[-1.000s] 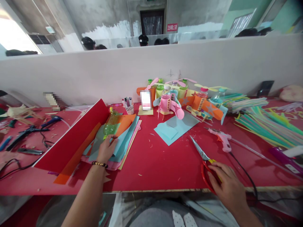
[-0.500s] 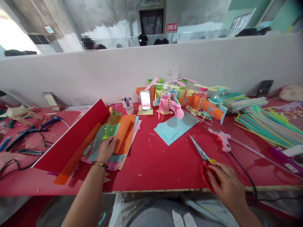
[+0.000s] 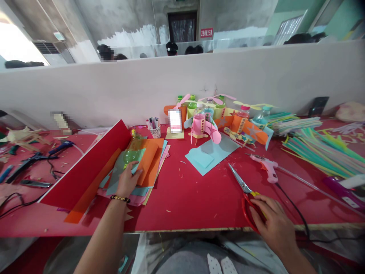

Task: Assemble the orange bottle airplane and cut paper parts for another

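My left hand (image 3: 129, 180) rests on a pile of coloured paper, thumb and fingers apart, with a bit of light blue paper showing between them. Just beyond the fingertips a green plastic bottle (image 3: 131, 153) lies on the grey-blue sheets. Beside the hand, orange paper (image 3: 148, 161) tops the pile. My right hand (image 3: 272, 217) grips the red-and-yellow handles of a pair of scissors (image 3: 242, 182) at the table's front edge; the blades point away from me and to the left. Light blue paper (image 3: 202, 158) lies flat beyond the blades.
A pink glue gun (image 3: 265, 167) with its cord lies right of the scissors. Bottle-and-paper helicopters (image 3: 199, 123) stand at the back, near a pen cup (image 3: 155, 131). A red board (image 3: 88, 167) leans left of the paper pile. Coloured strips (image 3: 325, 152) lie at right.
My left hand's fingers have spread from a closed grip, and light blue paper now shows between them. My right hand and the scissors have stayed in place.
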### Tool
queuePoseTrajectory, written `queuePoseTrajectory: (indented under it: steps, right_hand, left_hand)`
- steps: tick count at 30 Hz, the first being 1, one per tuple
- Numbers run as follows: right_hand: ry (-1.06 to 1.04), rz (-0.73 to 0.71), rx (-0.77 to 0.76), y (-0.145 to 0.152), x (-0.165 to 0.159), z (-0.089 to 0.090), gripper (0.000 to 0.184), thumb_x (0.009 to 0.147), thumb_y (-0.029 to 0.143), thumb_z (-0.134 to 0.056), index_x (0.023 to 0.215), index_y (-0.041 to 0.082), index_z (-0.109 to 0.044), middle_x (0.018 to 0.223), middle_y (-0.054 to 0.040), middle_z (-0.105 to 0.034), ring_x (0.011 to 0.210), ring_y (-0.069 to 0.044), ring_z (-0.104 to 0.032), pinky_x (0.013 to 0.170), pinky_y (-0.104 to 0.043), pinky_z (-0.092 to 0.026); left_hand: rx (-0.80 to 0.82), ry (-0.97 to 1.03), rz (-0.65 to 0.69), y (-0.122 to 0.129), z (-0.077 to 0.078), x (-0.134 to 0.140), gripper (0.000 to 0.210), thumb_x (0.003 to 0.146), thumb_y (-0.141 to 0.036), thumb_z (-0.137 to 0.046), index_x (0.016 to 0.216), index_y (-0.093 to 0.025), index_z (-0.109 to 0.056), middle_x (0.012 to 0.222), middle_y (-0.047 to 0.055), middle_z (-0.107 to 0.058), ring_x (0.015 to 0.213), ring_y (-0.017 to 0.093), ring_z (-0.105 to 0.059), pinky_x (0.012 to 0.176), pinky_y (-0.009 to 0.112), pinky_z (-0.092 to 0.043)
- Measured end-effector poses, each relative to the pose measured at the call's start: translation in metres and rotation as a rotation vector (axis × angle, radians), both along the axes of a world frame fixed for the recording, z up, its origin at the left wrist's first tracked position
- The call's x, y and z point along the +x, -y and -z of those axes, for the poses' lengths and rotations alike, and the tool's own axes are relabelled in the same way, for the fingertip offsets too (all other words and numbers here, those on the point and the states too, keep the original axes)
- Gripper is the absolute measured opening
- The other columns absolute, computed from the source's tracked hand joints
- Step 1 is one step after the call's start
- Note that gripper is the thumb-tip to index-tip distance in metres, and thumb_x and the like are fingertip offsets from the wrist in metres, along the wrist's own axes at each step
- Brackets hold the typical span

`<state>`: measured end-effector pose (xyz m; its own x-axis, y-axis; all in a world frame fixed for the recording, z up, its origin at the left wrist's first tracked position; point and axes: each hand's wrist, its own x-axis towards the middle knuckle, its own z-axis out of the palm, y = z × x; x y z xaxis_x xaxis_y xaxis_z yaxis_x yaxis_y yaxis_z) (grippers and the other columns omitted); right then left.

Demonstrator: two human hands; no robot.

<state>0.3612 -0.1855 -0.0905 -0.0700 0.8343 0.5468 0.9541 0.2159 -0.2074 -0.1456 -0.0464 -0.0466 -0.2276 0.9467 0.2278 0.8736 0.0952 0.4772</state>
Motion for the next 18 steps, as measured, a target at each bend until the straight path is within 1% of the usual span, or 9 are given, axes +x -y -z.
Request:
queuePoseTrajectory:
  steps: [3,5,6,9,11,14,18]
  right_hand:
    - [0.004,0.003,0.003,-0.0001,-0.0010,-0.0014,0.023,0.089,0.035,-0.051,0.101,0.019,-0.062,0.106,-0.0094,-0.062,0.095,-0.025,-0.060,0.083,-0.038,-0.049]
    - [0.008,0.001,0.006,-0.0002,-0.0017,-0.0027,0.023,0.089,0.036,-0.051,0.101,0.019,-0.062,0.105,-0.0094,-0.062,0.095,-0.025,-0.059,0.083,-0.038,-0.049]
    - [0.011,-0.002,0.006,-0.0003,-0.0019,-0.0033,0.023,0.089,0.036,-0.051,0.101,0.019,-0.062,0.105,-0.0094,-0.062,0.095,-0.025,-0.059,0.082,-0.038,-0.049]
    - [0.015,-0.003,0.006,-0.0002,-0.0018,-0.0037,0.023,0.089,0.035,-0.051,0.101,0.019,-0.062,0.105,-0.0094,-0.062,0.095,-0.025,-0.059,0.082,-0.038,-0.049]
    - [0.016,-0.003,0.012,0.0001,-0.0011,-0.0028,0.023,0.089,0.035,-0.051,0.102,0.019,-0.062,0.106,-0.0094,-0.062,0.096,-0.024,-0.059,0.082,-0.038,-0.049]
    - [0.016,-0.007,0.010,0.0003,0.0000,-0.0012,0.024,0.089,0.035,-0.051,0.102,0.018,-0.062,0.106,-0.0094,-0.061,0.096,-0.024,-0.059,0.083,-0.038,-0.049]
    - [0.012,0.000,-0.007,0.0001,-0.0005,-0.0015,0.024,0.090,0.036,-0.051,0.102,0.019,-0.062,0.106,-0.0095,-0.062,0.095,-0.024,-0.059,0.083,-0.038,-0.049]
  left_hand:
    - [0.006,0.021,0.036,0.0003,-0.0033,0.0019,0.032,0.080,-0.044,-0.050,0.096,-0.019,-0.062,0.070,0.001,-0.061,0.065,0.018,-0.057,0.061,0.027,-0.039]
    - [0.025,0.031,0.033,0.0015,-0.0059,0.0042,0.026,0.080,-0.044,-0.050,0.081,-0.020,-0.060,0.066,0.000,-0.060,0.065,0.018,-0.058,0.060,0.026,-0.037]
    - [0.029,0.033,0.011,0.0023,-0.0070,0.0054,0.026,0.079,-0.045,-0.051,0.078,-0.020,-0.058,0.062,-0.001,-0.058,0.061,0.017,-0.056,0.058,0.026,-0.036]
    - [0.024,0.043,-0.052,0.0051,-0.0088,0.0077,0.029,0.079,-0.050,-0.053,0.071,-0.021,-0.054,0.051,-0.004,-0.049,0.048,0.015,-0.048,0.052,0.025,-0.031]
    - [0.035,0.039,-0.055,0.0062,-0.0090,0.0077,0.033,0.078,-0.051,-0.053,0.065,-0.021,-0.051,0.048,-0.005,-0.045,0.046,0.014,-0.045,0.051,0.025,-0.030]
    - [0.092,0.047,-0.044,0.0057,-0.0080,0.0058,0.035,0.079,-0.051,-0.054,0.062,-0.021,-0.052,0.048,-0.003,-0.044,0.049,0.014,-0.046,0.052,0.025,-0.031]
    - [0.157,0.102,-0.006,0.0037,-0.0060,0.0036,0.036,0.083,-0.050,-0.047,0.069,-0.020,-0.058,0.056,-0.002,-0.050,0.054,0.014,-0.048,0.054,0.025,-0.033]
